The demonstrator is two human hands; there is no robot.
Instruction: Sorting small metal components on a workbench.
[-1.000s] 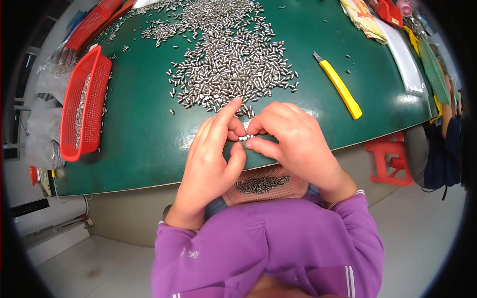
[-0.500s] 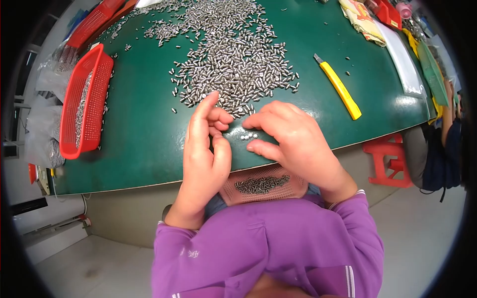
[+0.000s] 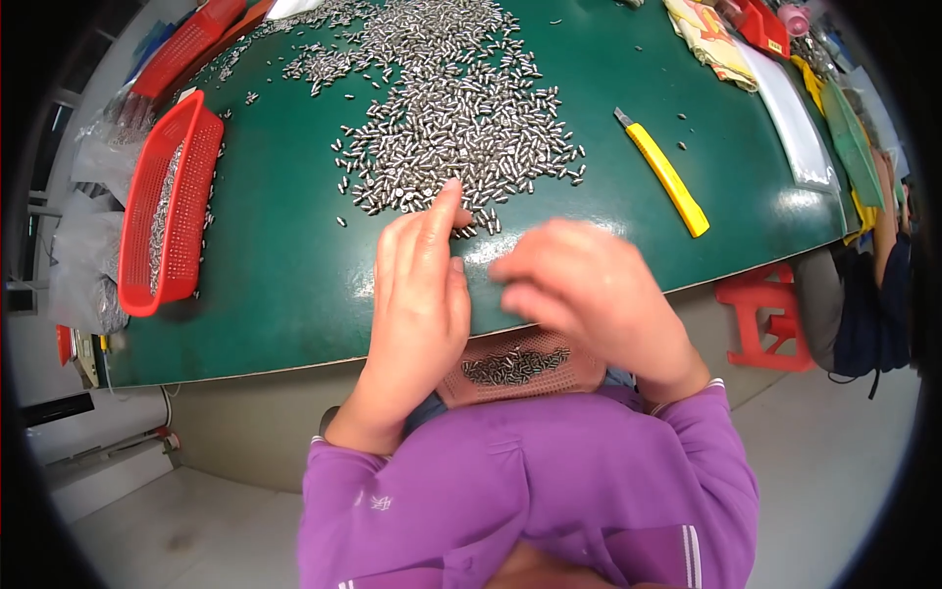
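A pile of small silver metal pins with tapered ends (image 3: pixel 461 128) spreads over the green table (image 3: pixel 285 265). At the pile's near edge, my left hand (image 3: pixel 420 285) has its index finger stretched out, touching or just over the closest pins. Its other fingers are partly hidden, and I see nothing held in it. My right hand (image 3: pixel 594 285) hovers to the right with bent fingers, thumb below the index finger. Motion blurs its fingertips, so whether a pin is in them cannot be made out. Below the table edge, a pink mesh basket (image 3: pixel 471 395) holds more pins.
A yellow utility knife (image 3: pixel 669 182) lies to the right of the pile, blade pointing away. On the left stands a red perforated basket (image 3: pixel 196 226) with pins inside. Folded cloth (image 3: pixel 714 44) and a clear plastic sheet (image 3: pixel 795 128) lie far right. A red stool (image 3: pixel 770 319) stands beyond the table edge.
My left hand has turned and reached right and over toward the pile's edge. The short row of pins between my hands no longer shows. My right hand has shifted slightly right and nearer to me.
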